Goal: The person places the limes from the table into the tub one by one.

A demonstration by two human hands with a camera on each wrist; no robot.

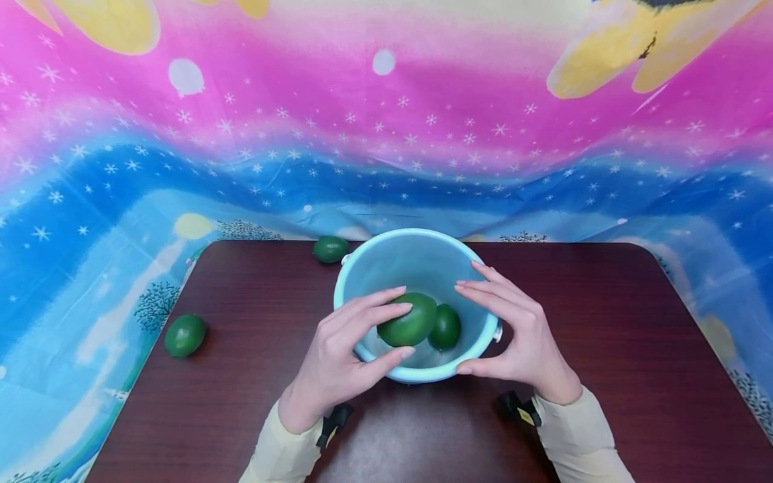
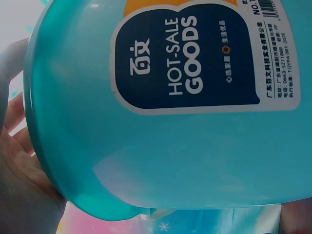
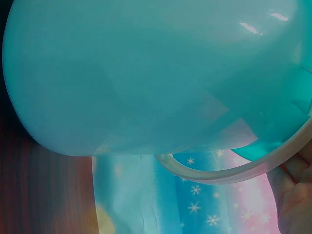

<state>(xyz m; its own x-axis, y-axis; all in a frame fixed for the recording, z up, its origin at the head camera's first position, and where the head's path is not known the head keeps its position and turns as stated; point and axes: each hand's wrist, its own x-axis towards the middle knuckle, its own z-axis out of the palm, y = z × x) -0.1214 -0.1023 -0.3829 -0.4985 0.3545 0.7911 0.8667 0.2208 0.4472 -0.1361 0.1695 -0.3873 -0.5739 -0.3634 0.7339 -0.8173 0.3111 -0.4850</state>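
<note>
A light blue bucket (image 1: pixel 404 258) stands upright at the middle of the table, its mouth facing me in the head view. Over the near left of its mouth, my left hand (image 1: pixel 345 349) holds a green lime (image 1: pixel 418 322) between fingers and thumb. A second lime (image 1: pixel 445 330) lies inside the bucket, partly covered by the held one. At the bucket's right side, my right hand (image 1: pixel 521 325) reaches over the rim with fairly straight fingers, its thumb by the near rim. In the left wrist view the bucket's label (image 2: pixel 195 58) shows, while the held lime is hidden.
One lime (image 1: pixel 185 335) lies at the table's left side, another lime (image 1: pixel 330 249) at the back edge beside the bucket. The bucket's pale handle (image 3: pixel 219 174) hangs in the right wrist view. A printed cloth (image 1: pixel 386 147) rises behind the dark wooden table (image 1: pixel 604 322).
</note>
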